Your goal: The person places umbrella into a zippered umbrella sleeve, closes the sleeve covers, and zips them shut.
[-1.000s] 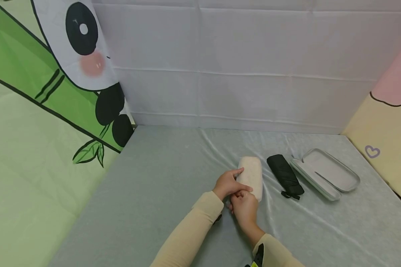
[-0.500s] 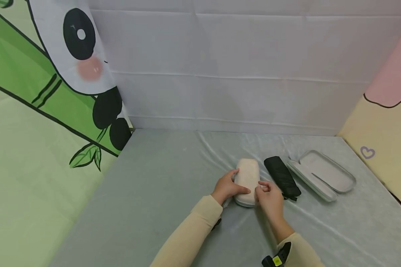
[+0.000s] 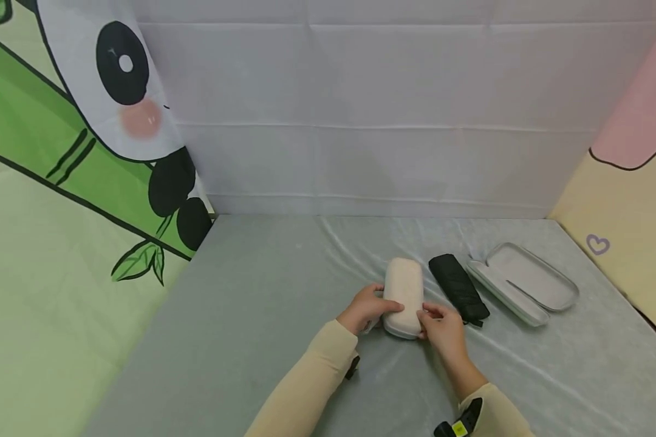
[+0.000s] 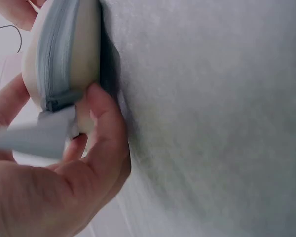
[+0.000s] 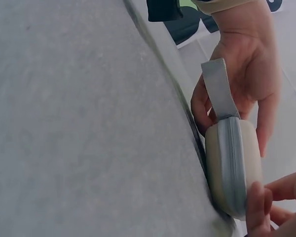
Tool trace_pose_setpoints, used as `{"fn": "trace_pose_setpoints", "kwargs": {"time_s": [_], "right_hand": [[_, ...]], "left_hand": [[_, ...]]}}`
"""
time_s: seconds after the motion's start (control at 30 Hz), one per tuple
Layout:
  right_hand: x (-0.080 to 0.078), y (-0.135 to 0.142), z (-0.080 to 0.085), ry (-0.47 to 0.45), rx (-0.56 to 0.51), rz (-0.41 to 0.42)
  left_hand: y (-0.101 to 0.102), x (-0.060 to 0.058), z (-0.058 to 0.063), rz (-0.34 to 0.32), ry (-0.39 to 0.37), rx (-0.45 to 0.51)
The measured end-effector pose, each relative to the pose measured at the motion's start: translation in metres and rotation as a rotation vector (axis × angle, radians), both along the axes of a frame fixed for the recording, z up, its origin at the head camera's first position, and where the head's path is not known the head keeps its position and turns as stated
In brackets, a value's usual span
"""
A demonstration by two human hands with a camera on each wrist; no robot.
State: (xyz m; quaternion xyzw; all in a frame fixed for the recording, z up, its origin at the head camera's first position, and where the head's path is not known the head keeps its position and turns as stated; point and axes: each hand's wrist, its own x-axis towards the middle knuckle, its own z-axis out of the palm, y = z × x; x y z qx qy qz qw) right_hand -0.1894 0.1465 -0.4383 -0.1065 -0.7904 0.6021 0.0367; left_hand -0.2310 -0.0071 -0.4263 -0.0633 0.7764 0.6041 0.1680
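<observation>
A cream zip case (image 3: 403,285) with a grey zip band (image 5: 231,158) lies on the grey cloth. My left hand (image 3: 365,308) grips its left side, thumb on top and fingers along the edge. By that hand a grey strap (image 4: 34,140) sticks out from the case end, beside the zip slider (image 4: 61,100). On the opposite side my right hand (image 3: 445,331) holds the case's near right edge between thumb and fingers. Along the stretch seen in the right wrist view, the zip looks closed. Whether the right fingers hold a zip pull is hidden.
A folded black umbrella (image 3: 459,288) lies just right of the case. Beyond it an open, pale grey hinged case (image 3: 536,276) rests on the cloth (image 3: 262,291). A white curtain (image 3: 361,109) hangs behind, with printed panels at both sides.
My right hand has moved from beside the left hand at the near end round to the case's right edge. The left hand still holds the case; the head view has shifted slightly.
</observation>
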Motion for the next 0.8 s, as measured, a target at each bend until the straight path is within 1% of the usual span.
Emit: {"fn": "trace_pose_setpoints", "kwargs": {"time_s": [0.1, 0.2, 0.27, 0.33, 0.43, 0.5, 0.57, 0.67, 0.73, 0.8], "right_hand": [[0.004, 0.000, -0.002, -0.002, -0.007, 0.011], [0.009, -0.001, -0.003, 0.000, -0.038, 0.031], [0.014, 0.000, -0.003, 0.009, -0.061, 0.041], [0.018, 0.002, -0.001, 0.025, -0.083, 0.045], [0.024, 0.012, 0.002, 0.043, -0.074, 0.041], [0.027, 0.023, 0.004, 0.053, -0.042, 0.031], [0.029, 0.035, 0.006, 0.055, 0.018, 0.019], [0.029, 0.054, 0.007, 0.066, 0.101, -0.020], [0.029, 0.065, 0.009, 0.073, 0.131, -0.057], [0.029, 0.073, 0.010, 0.093, 0.139, -0.097]], "left_hand": [[-0.003, 0.002, -0.002, -0.002, -0.022, 0.027], [-0.009, 0.005, -0.006, -0.006, -0.035, 0.064], [-0.017, 0.007, -0.008, -0.011, -0.048, 0.109], [-0.030, 0.009, -0.007, -0.014, -0.063, 0.158], [-0.058, 0.010, 0.000, -0.004, -0.086, 0.236], [-0.081, 0.010, 0.007, 0.015, -0.083, 0.254], [-0.106, 0.011, 0.015, 0.034, -0.066, 0.256], [-0.143, 0.013, 0.024, 0.066, -0.039, 0.197], [-0.166, 0.015, 0.026, 0.078, -0.026, 0.149], [-0.185, 0.019, 0.025, 0.097, -0.024, 0.106]]}}
